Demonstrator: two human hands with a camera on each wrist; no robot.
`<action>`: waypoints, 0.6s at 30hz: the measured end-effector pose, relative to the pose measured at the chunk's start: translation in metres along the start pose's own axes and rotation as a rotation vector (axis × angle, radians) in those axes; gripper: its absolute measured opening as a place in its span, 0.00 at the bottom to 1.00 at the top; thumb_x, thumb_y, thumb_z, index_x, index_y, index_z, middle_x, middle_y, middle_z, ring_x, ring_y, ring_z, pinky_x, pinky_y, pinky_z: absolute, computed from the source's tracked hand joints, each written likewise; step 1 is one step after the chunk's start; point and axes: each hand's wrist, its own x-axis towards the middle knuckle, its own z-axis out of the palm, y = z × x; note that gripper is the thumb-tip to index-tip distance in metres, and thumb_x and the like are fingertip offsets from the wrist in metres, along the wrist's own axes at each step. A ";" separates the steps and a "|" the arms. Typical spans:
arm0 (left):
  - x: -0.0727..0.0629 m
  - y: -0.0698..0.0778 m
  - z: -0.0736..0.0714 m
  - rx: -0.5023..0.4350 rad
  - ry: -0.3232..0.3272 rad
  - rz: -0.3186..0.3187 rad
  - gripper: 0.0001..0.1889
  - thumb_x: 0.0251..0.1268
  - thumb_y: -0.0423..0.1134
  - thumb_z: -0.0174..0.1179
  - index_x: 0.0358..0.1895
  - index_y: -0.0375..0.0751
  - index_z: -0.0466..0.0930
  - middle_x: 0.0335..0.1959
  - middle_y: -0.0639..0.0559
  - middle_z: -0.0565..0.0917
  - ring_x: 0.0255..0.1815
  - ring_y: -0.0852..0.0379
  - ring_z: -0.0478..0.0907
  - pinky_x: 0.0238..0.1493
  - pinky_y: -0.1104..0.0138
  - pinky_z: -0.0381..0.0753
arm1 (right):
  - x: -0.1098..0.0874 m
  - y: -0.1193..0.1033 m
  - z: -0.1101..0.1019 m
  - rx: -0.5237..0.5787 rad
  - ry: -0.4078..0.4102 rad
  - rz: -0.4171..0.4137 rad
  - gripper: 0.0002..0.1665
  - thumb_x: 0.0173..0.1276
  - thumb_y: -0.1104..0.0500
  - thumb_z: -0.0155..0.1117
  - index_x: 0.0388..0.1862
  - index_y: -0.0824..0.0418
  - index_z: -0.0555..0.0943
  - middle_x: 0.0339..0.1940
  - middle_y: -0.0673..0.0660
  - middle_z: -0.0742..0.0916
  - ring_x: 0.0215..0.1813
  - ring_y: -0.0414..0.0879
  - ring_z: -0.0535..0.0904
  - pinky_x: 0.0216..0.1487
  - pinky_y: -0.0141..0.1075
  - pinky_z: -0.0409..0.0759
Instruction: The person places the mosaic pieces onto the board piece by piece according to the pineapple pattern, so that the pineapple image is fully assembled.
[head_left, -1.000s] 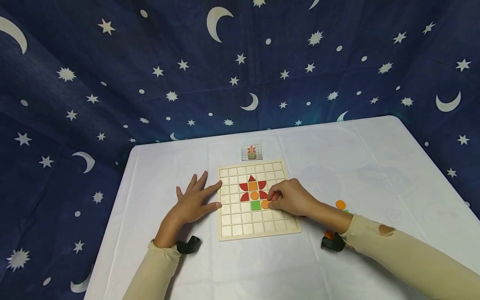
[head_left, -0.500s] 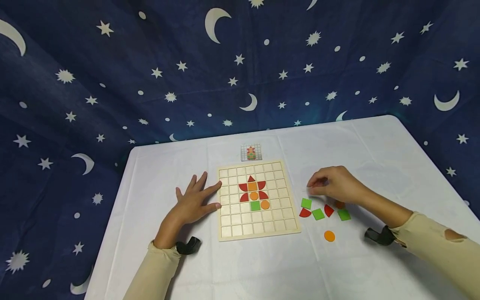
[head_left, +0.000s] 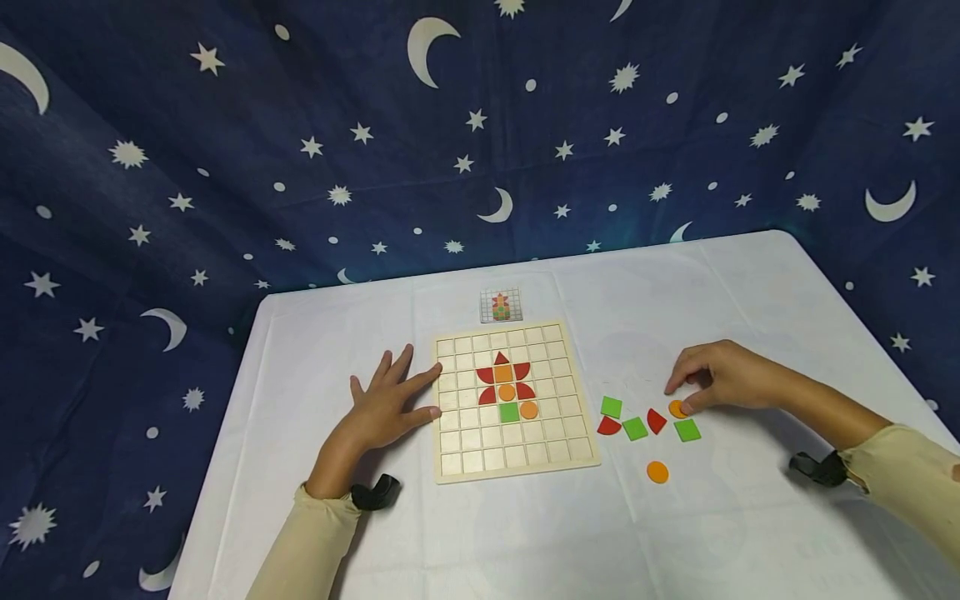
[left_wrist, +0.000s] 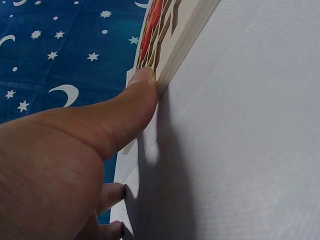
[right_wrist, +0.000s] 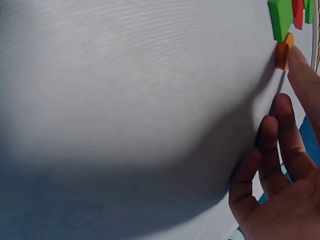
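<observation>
In the head view, a wooden grid board point(head_left: 471, 438) bears a red triangle, several red petal pieces, an orange square point(head_left: 503, 374), two orange discs and a green square point(head_left: 509, 412). My left hand point(head_left: 384, 408) lies with spread fingers at the board's left edge, thumb against its side in the left wrist view. To the right of the board, my right hand point(head_left: 723, 375) has its thumb on an orange disc point(head_left: 676, 409) on the table. Its other fingers are bent slightly, apart from the disc. In the right wrist view this disc point(right_wrist: 281, 55) shows by the thumb tip.
Around that disc lie several green squares point(head_left: 635, 428), two red quarter-circle pieces point(head_left: 656, 421) and another orange disc point(head_left: 657, 472) nearer the front. Behind the board lies a small pattern card point(head_left: 487, 316). A starry blue cloth point(head_left: 630, 150) hangs past the white table's point(head_left: 525, 533) far edge.
My right hand has left the orange disc beside the green square on the board and moved right to the loose pieces, where its thumb reaches another orange disc. The left hand stays put.
</observation>
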 end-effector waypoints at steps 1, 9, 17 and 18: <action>0.000 0.000 0.000 0.000 0.001 0.001 0.37 0.65 0.62 0.64 0.77 0.64 0.67 0.85 0.40 0.47 0.84 0.30 0.38 0.65 0.17 0.36 | -0.001 0.001 0.000 0.006 -0.006 -0.010 0.14 0.52 0.50 0.84 0.38 0.38 0.90 0.35 0.39 0.85 0.37 0.39 0.75 0.38 0.29 0.74; 0.000 -0.001 0.000 0.000 0.001 0.001 0.37 0.65 0.62 0.65 0.77 0.64 0.67 0.85 0.40 0.47 0.84 0.30 0.38 0.65 0.17 0.36 | 0.001 0.004 0.006 0.021 0.063 -0.032 0.12 0.55 0.54 0.82 0.37 0.40 0.90 0.33 0.38 0.85 0.34 0.36 0.75 0.36 0.28 0.75; 0.001 -0.002 0.001 0.001 0.000 0.003 0.37 0.66 0.63 0.64 0.77 0.64 0.66 0.85 0.41 0.47 0.85 0.31 0.38 0.65 0.17 0.36 | 0.006 0.002 0.015 -0.008 0.197 -0.055 0.15 0.56 0.61 0.81 0.37 0.43 0.87 0.31 0.38 0.82 0.32 0.34 0.73 0.33 0.27 0.74; 0.001 -0.002 0.001 0.002 -0.001 0.002 0.37 0.66 0.63 0.64 0.77 0.65 0.66 0.85 0.41 0.47 0.85 0.31 0.38 0.65 0.17 0.36 | 0.006 0.002 0.016 -0.009 0.205 -0.057 0.15 0.57 0.61 0.81 0.37 0.43 0.86 0.30 0.38 0.81 0.32 0.34 0.73 0.33 0.27 0.73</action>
